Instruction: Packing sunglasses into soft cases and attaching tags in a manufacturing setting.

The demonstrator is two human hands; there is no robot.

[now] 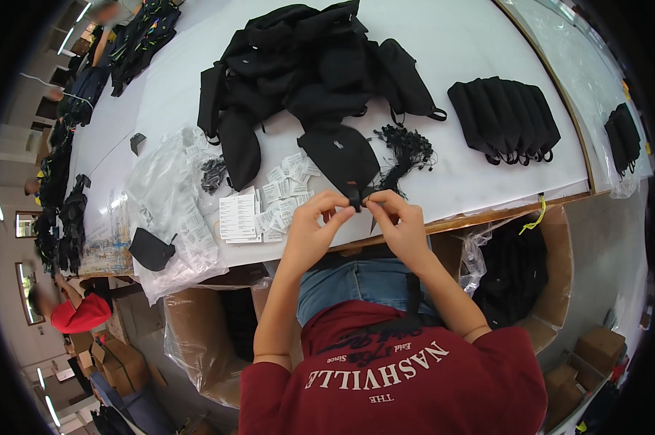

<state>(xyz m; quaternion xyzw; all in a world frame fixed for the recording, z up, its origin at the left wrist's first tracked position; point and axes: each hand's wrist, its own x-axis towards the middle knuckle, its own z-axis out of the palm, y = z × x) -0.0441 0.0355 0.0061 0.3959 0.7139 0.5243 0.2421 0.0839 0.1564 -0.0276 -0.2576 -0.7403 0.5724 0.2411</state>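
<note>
A black fabric pouch (pixel 340 156) lies at the table's near edge, its narrow end with a small loop (pixel 355 198) pointing toward me. My left hand (pixel 318 223) pinches this loop end between thumb and fingertips. On the other side of the loop, my right hand (pixel 398 223) has its fingertips pressed together; what they hold is too small to make out. A thin dark pointed thing (pixel 373 226) shows just below them. White printed tags (pixel 239 217) lie in stacks left of my hands. A tangle of black cords (pixel 403 156) rests beyond my right hand.
A large heap of black pouches (pixel 298 65) covers the table's far middle. Several more (pixel 505 119) stand in a row at right. Clear plastic bags (pixel 171 181) lie at left. Open cartons (pixel 552 268) stand under the near edge. Another person in a red top (pixel 81 313) is at far left.
</note>
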